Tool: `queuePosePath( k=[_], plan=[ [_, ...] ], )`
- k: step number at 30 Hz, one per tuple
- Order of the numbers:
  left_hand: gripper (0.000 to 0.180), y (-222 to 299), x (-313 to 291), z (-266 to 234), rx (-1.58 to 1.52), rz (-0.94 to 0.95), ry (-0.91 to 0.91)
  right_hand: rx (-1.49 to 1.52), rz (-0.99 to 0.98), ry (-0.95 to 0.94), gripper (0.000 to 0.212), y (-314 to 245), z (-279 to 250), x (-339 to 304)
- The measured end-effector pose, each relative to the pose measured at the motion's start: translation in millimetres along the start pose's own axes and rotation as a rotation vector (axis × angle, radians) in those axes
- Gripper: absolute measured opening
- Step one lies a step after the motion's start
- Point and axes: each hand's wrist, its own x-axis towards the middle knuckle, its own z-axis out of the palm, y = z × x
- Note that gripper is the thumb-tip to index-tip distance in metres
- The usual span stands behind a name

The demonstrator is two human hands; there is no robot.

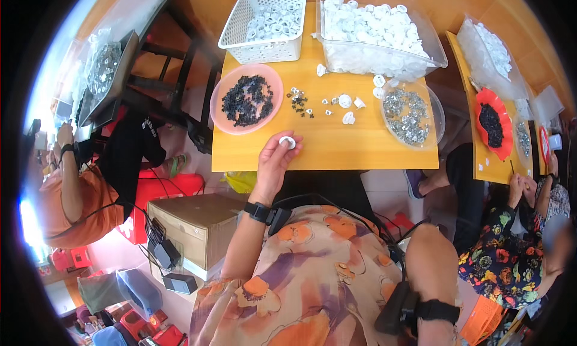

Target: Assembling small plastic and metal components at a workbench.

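Note:
My left hand (277, 159) is held up at the table's near edge, closed around a small round white plastic piece (288, 143). Thumb and fingers pinch the piece by its rim, with its round side showing. My right forearm (431, 262) is bent down at the lower right beside my lap, and its hand lies outside the picture. On the table just beyond my left hand are small dark screws (299, 102) in a loose group. Several white plastic parts (344, 101) lie to the right of them, with tiny metal bits between.
A pink plate (215, 114) of black parts sits at left, a clear round tray (437, 132) of metal parts at right. Behind stand a white basket (240, 52) and a clear bin (384, 66) of white parts. Cardboard box (186, 226) at left; co-workers sit on both sides.

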Motion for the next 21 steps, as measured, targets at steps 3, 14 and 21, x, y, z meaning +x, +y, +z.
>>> queuePosePath(
  k=[3,14,21],
  plan=[
    [0.026,1,1,0,-0.003,0.01,-0.006,0.021,0.0,0.002,0.015,-2,-1,-5],
    [0.026,-1,0,-8,-0.018,-0.003,0.019,0.041,0.006,-0.002,0.016,50,-53,24],
    [0.027,1,2,-3,-0.03,-0.034,0.01,0.006,0.027,-0.017,0.017,-4,-14,-20]
  ],
)
